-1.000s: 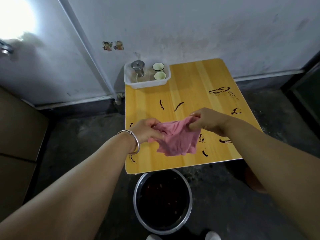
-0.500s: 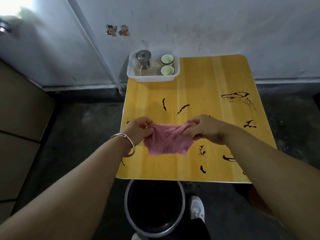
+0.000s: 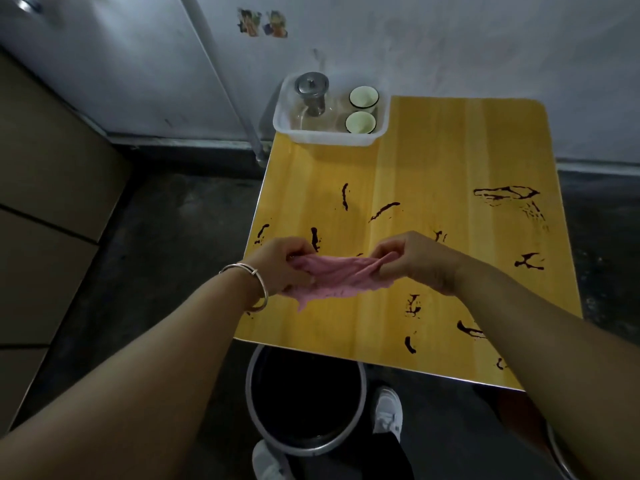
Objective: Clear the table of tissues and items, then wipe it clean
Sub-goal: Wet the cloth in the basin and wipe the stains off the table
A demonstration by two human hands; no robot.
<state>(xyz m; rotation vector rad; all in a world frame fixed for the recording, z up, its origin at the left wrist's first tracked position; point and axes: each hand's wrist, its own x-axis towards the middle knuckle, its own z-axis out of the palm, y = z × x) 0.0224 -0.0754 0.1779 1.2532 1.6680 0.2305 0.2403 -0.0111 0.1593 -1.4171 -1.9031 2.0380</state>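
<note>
pink cloth stretched between left hand, right hand, above stained table

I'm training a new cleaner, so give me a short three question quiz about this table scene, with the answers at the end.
1. True or false: the left hand and the right hand both grip the pink cloth.
2. Where on the table does the white tray sit? A: near edge. B: far left corner. C: centre.
3. How many cups stand in the white tray?
Key: 1 true; 2 B; 3 two.
</note>
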